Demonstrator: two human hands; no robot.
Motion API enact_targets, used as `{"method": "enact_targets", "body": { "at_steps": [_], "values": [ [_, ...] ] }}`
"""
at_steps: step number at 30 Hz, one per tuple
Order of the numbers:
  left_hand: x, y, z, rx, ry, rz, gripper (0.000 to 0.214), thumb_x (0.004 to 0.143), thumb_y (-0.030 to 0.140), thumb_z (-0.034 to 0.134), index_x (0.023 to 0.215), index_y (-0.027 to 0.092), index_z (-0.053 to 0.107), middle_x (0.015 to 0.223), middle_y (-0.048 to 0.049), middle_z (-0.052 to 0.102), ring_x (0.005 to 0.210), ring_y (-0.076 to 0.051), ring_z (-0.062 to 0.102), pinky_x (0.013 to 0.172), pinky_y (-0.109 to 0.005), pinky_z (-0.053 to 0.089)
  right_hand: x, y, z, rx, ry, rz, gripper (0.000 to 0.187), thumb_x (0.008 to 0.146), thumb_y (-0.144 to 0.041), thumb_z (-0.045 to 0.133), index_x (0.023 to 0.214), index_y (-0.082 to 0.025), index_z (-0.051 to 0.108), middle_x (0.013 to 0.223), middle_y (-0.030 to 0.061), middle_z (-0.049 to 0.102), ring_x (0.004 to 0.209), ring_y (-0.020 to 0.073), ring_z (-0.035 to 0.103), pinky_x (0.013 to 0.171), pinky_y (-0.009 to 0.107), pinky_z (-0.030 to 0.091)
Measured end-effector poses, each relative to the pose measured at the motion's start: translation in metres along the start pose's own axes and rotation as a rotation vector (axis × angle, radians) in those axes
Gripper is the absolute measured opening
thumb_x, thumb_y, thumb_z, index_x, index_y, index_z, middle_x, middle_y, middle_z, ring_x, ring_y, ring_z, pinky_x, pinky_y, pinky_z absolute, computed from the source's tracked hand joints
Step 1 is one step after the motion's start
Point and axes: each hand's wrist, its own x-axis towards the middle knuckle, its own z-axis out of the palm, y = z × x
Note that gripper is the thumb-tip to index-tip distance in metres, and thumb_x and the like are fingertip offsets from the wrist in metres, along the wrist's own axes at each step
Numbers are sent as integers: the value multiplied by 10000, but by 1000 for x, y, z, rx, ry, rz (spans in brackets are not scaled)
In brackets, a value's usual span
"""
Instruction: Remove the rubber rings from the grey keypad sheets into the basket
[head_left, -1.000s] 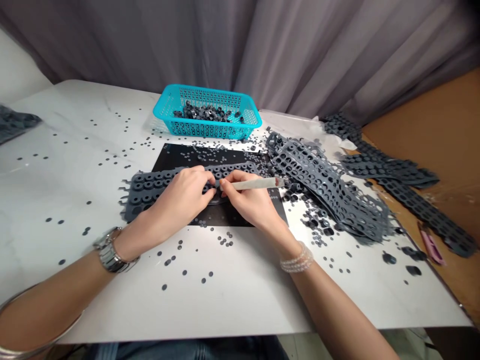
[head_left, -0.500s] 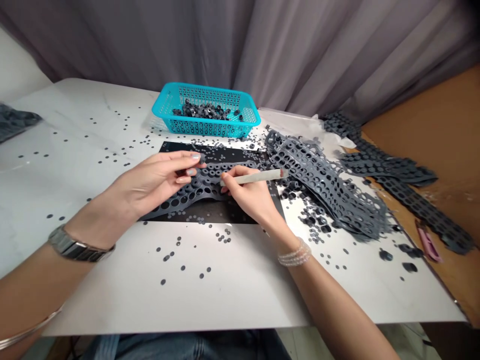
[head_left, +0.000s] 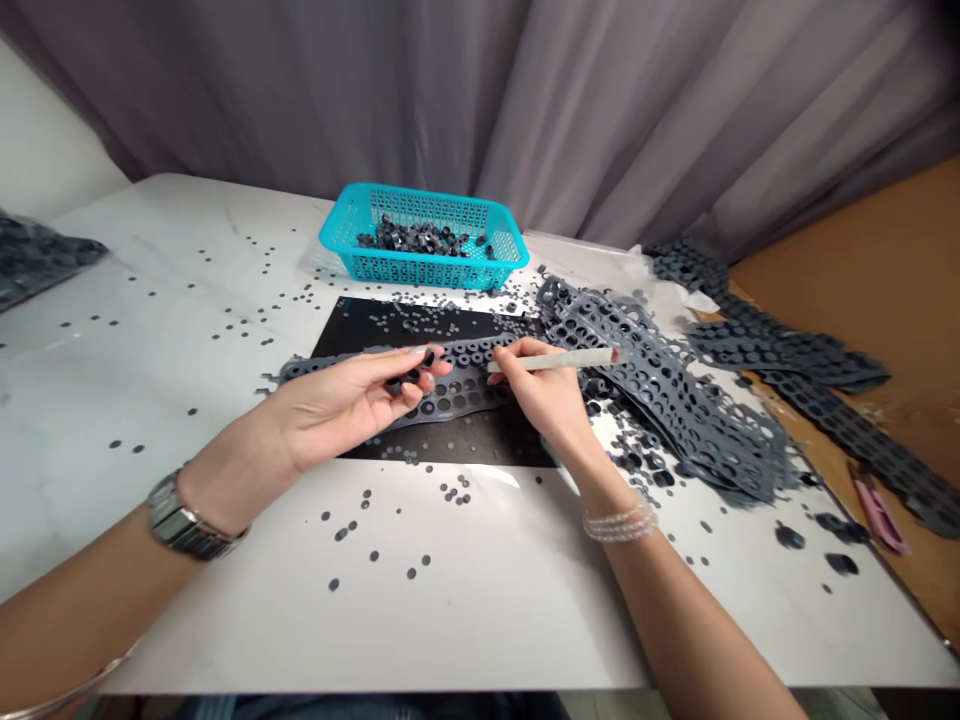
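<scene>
Perforated sheet [head_left: 469,398], 1 beneath hands | left hand [head_left: 337,402] half-curled round several black grommets [head_left: 409,379] | right hand [head_left: 546,392] pinching 1 pen-like tool [head_left: 579,359] | 1 turquoise basket [head_left: 424,270], far | white table [head_left: 480,610], grey curtain [head_left: 300,100]

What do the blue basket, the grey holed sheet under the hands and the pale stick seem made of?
Basket: likely shiny moulded plastic, by its vivid colour and lattice walls. Holed sheet: probably matte rubber, given its dull grey surface and curved edge. Stick: unclear; its pale, dull surface may be wrapping.
</scene>
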Motion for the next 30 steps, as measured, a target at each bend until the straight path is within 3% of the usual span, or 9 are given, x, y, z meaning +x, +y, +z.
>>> {"method": "enact_targets", "body": {
  "at_steps": [7, 10, 12, 15, 17, 20, 22, 25, 30],
  "values": [
    [-8, -2, 5, -21, -58, -22, 178, 896, 56, 571, 889, 88, 746, 1016, -130, 722, 893, -129, 674, 736, -159, 566, 3, 4, -2, 1, 19, -27, 265, 829, -340, 602, 613, -187, 606, 607, 13, 676, 585, 145, 554, 593, 257, 378],
    [-10, -5, 7, 114, -76, 9, 122, 887, 129, 616, 875, 136, 737, 1089, -108, 719, 867, -117, 640, 728, -192, 537, 3, 5, -1, -6, 19, -38, 271, 828, -347, 603, 610, -187, 613, 609, 14, 677, 585, 146, 551, 592, 257, 378],
    [-11, -7, 9, 374, -21, 143, 62, 854, 193, 671, 865, 176, 729, 1055, -78, 719, 843, -123, 612, 732, -227, 504, 3, 4, -1, -13, 18, -38, 274, 829, -343, 603, 605, -186, 610, 607, 14, 676, 577, 143, 542, 591, 256, 378],
    [-12, -8, 12, 955, 142, 553, 38, 774, 213, 733, 812, 211, 728, 946, -30, 685, 851, -155, 580, 785, -275, 450, 1, 2, 0, -24, 12, -38, 277, 836, -342, 602, 609, -184, 609, 612, 14, 677, 567, 136, 526, 595, 255, 378],
    [-11, -6, 13, 1203, 219, 710, 20, 745, 211, 741, 758, 215, 727, 863, -10, 652, 798, -156, 552, 774, -286, 424, 1, 2, 0, -32, 6, -38, 279, 842, -343, 603, 614, -183, 609, 614, 12, 675, 560, 131, 514, 597, 255, 378],
    [-9, 0, 8, 1121, 211, 559, 97, 753, 300, 756, 803, 218, 742, 775, -2, 631, 718, -142, 515, 694, -281, 400, 1, 2, 0, -38, -3, -35, 277, 846, -337, 606, 617, -182, 613, 609, 9, 669, 560, 130, 511, 597, 256, 380],
    [-6, 4, 1, 843, 128, 357, 182, 747, 346, 779, 869, 215, 747, 804, -10, 640, 702, -125, 507, 652, -263, 397, 1, 1, -1, -36, -12, -31, 275, 848, -333, 610, 619, -181, 615, 611, 10, 668, 568, 133, 520, 600, 256, 386],
    [-3, 7, -7, 449, 12, 141, 179, 705, 272, 830, 836, 197, 733, 816, -9, 611, 673, -86, 479, 596, -215, 395, -3, -5, -1, -14, -18, -60, 286, 864, -341, 608, 627, -181, 616, 626, 12, 672, 599, 141, 552, 608, 256, 402],
    [3, 9, -8, 245, -54, 55, 116, 728, 185, 814, 763, 149, 710, 774, -16, 563, 656, -68, 461, 529, -165, 397, -20, -27, 0, 81, -119, -252, 283, 894, -389, 622, 699, -186, 649, 710, 11, 707, 663, 141, 614, 647, 253, 443]
  ]
}}
